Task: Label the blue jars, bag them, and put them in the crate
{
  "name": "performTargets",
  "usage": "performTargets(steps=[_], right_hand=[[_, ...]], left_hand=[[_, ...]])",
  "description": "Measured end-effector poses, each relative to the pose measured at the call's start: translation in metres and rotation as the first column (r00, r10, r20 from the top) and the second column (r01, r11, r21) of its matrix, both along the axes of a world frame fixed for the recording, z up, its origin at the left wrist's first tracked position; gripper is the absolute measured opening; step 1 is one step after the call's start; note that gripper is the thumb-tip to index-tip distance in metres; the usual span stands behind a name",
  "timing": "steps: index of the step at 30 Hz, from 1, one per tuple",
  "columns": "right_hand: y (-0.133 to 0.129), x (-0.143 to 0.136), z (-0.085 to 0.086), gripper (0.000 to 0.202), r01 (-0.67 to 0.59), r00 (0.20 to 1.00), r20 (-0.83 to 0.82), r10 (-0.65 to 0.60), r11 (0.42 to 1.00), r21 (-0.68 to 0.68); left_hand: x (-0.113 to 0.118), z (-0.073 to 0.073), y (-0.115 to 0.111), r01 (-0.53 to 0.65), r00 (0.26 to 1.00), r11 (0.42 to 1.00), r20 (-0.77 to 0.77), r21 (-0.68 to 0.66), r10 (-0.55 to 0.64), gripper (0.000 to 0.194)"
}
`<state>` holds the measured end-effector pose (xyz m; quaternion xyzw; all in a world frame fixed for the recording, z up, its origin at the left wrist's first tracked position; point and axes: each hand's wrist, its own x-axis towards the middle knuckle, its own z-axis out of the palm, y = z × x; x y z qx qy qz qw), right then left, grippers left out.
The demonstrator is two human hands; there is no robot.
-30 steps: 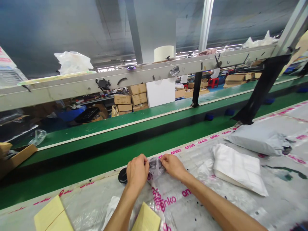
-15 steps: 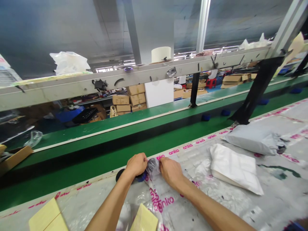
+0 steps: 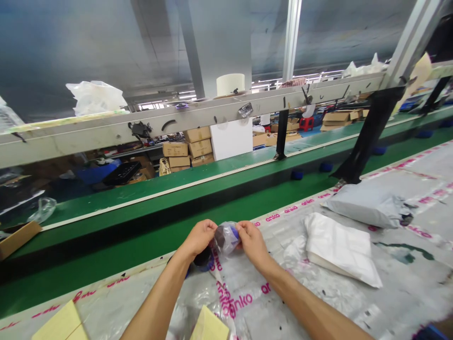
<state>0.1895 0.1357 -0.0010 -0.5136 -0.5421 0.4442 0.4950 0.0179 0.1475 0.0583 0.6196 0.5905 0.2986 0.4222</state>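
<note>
Pinching small bagged part point(image 3: 226, 236) between left hand point(image 3: 201, 237) and right hand point(image 3: 252, 242).
Both hands' fingers closed on thin film; film may tear or slip, dropping part onto surface point(image 3: 283, 302).

I have both bare forearms reaching forward and converging ahead of me. My left hand point(image 3: 199, 237) is curled, knuckles up, its fingers point(image 3: 209, 230) pinched together at the tips. My right hand point(image 3: 252, 242) faces it from close by, fingers bent and pinching too, thumb side turned inward. The two sets of fingertips nearly meet, wrists held slightly raised.
</note>
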Motion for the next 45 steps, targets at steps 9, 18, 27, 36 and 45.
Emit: performTargets(steps=[9, 18, 27, 36, 45], right_hand=[[0.004, 0.013, 0.033, 0.037, -0.028, 0.941, -0.336, 0.031, 1.000, 0.013], [-0.008, 0.074, 0.054, 0.015, -0.415, 0.892, 0.349, 0.287, 0.824, 0.385], [-0.037, 0.086, 0.049, 0.019, -0.293, 0.902, 0.396, 0.172, 0.918, 0.268], [-0.037, 0.057, 0.074, 0.031, -0.199, 0.638, 0.766, 0.078, 0.978, 0.067], [-0.039, 0.052, 0.074, 0.020, -0.238, 0.440, 0.897, 0.038, 0.968, 0.076]], left_hand=[[0.006, 0.025, -0.008, 0.165, 0.973, 0.982, 0.150, 0.094, -0.178, 0.031], [0.017, 0.036, -0.033, 0.461, 0.859, 0.863, -0.345, 0.205, -0.377, 0.016], [0.029, 0.043, -0.063, 0.528, 0.700, 0.808, -0.673, 0.262, -0.240, 0.027], [0.043, 0.028, -0.064, 0.233, 0.718, 0.952, -0.696, 0.200, -0.029, 0.023], [0.047, 0.018, -0.059, 0.198, 0.693, 0.959, -0.721, 0.202, 0.008, 0.020]])
